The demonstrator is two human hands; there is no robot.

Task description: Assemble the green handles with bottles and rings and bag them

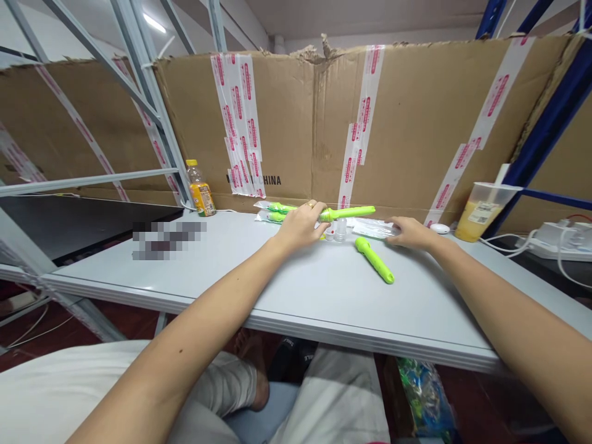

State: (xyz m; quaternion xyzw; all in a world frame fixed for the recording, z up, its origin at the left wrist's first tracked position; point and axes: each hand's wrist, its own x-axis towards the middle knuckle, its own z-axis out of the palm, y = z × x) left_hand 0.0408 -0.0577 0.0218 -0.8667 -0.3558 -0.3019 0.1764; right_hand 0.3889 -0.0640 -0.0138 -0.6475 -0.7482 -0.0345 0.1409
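Observation:
My left hand [301, 227] is closed around a bright green plastic stick [348, 213] and holds it level just above the grey table [194, 277] at the far side. My right hand [411, 233] rests on the table with its fingers curled on a clear plastic bag [372, 229]. A second green stick [374, 261] lies loose on the table between my hands, nearer the right one. Two small clear caps [337, 232] stand beside my left hand. Two more green sticks in clear bags [272, 211] lie behind my left hand.
A cardboard wall [416, 123] with red-and-white tape closes the table's far side. A yellow drink bottle [200, 189] stands at back left, a plastic cup of orange drink [483, 211] and a white round object [439, 228] at back right. A white power strip with cables [555, 242] lies at far right.

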